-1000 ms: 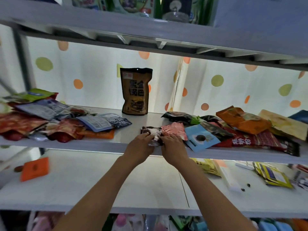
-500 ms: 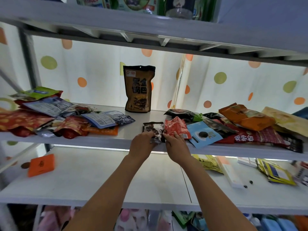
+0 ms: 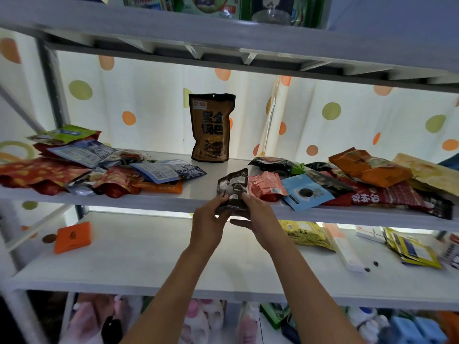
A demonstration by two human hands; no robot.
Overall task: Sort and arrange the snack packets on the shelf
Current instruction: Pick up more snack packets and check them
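A small black packet with white print (image 3: 233, 188) is tilted up at the front edge of the white middle shelf (image 3: 193, 201). My left hand (image 3: 208, 220) pinches its lower left corner and my right hand (image 3: 258, 218) holds its lower right edge. A tall brown-and-black pouch (image 3: 211, 127) stands upright at the back centre. A heap of red, blue and green packets (image 3: 82, 167) lies on the left. Another heap lies on the right, with a pink-red packet (image 3: 265, 188), a light blue packet (image 3: 306, 193) and an orange bag (image 3: 367, 167).
The upper shelf (image 3: 223, 38) hangs low overhead with goods on it. The lower shelf (image 3: 149, 256) carries an orange box (image 3: 72, 237), a yellow packet (image 3: 306, 233), a white carton (image 3: 344, 249) and yellow sachets (image 3: 409, 247). A dotted curtain (image 3: 149, 108) closes the back.
Both hands have lifted the small black packet from lying flat on the shelf to tilted up at the front edge. The view has shifted slightly.
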